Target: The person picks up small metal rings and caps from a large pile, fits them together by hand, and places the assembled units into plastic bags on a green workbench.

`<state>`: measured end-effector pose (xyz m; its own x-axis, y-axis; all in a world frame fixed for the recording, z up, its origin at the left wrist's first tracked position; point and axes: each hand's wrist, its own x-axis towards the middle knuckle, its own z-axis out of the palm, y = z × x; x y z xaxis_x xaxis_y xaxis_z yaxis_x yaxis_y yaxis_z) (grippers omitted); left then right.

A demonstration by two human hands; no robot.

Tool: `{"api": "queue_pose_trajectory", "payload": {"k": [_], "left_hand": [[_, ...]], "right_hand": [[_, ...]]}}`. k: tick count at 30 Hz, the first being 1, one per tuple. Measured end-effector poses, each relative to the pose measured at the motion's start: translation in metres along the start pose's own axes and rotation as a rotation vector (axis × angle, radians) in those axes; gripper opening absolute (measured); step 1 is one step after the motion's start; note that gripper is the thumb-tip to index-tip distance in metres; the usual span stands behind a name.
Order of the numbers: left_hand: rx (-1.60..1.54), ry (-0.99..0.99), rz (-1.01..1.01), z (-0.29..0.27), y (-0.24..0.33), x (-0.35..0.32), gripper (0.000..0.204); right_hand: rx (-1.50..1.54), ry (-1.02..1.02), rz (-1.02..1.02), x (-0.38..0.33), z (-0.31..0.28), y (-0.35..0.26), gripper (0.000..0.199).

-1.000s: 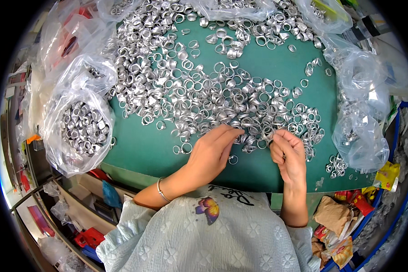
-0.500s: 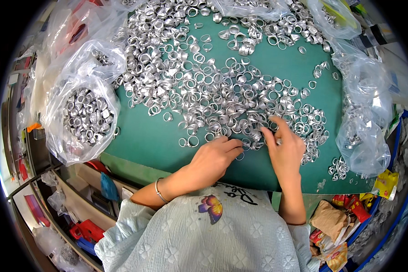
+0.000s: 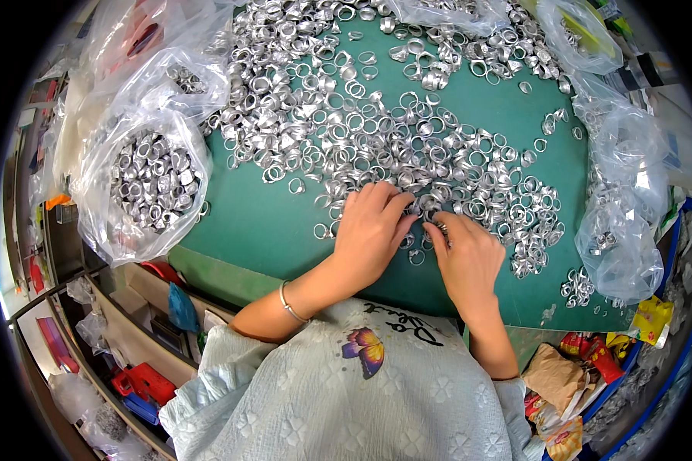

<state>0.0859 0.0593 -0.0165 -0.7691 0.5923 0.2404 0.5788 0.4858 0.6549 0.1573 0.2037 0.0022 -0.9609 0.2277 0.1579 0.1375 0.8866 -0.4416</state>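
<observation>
A broad heap of silver-coloured metal rings [image 3: 361, 146] spreads over the green table top [image 3: 254, 223]. At the heap's near edge my left hand [image 3: 370, 230] is closed, its fingers bent down among the rings and its thumb close to the forefinger. What lies between those fingertips is hidden. Beside it, my right hand [image 3: 469, 257] is curled with thumb and forefinger together, and a little silver shows at its fingers. The fingertips of both hands almost meet over a few rings. A bangle [image 3: 286, 301] circles my left wrist.
To the left stands an open clear plastic bag [image 3: 92, 192] of chunkier rings. More clear bags [image 3: 623, 192] line the right edge. A small separate pile of rings [image 3: 578, 287] lies near right. Below the table are drawers on the left and snack packets [image 3: 592, 353] on the right.
My left hand has moved up and onto the heap's near edge. My right hand has come left and down toward it, its spread fingers now drawn together. The whole view has shifted slightly.
</observation>
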Motion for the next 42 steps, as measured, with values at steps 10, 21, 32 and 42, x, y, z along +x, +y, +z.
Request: {"api": "queue_pose_trajectory", "payload": {"k": [10, 21, 32, 42], "left_hand": [[0.008, 0.007, 0.006, 0.006, 0.003, 0.010, 0.013], [-1.831, -0.314, -0.998, -0.039, -0.009, 0.001, 0.015], [-1.982, -0.464, -1.120, -0.033, 0.005, -0.009, 0.014], [-1.723, -0.469, -1.098, -0.030, 0.011, -0.014, 0.017]], "right_hand": [[-0.011, 0.028, 0.199, -0.006, -0.013, 0.005, 0.014], [0.816, -0.077, 0.263, -0.008, -0.021, -0.010, 0.034], [0.884, -0.097, 0.177, -0.012, -0.014, -0.020, 0.036], [1.232, -0.064, 0.403, -0.025, -0.001, -0.006, 0.017]]}}
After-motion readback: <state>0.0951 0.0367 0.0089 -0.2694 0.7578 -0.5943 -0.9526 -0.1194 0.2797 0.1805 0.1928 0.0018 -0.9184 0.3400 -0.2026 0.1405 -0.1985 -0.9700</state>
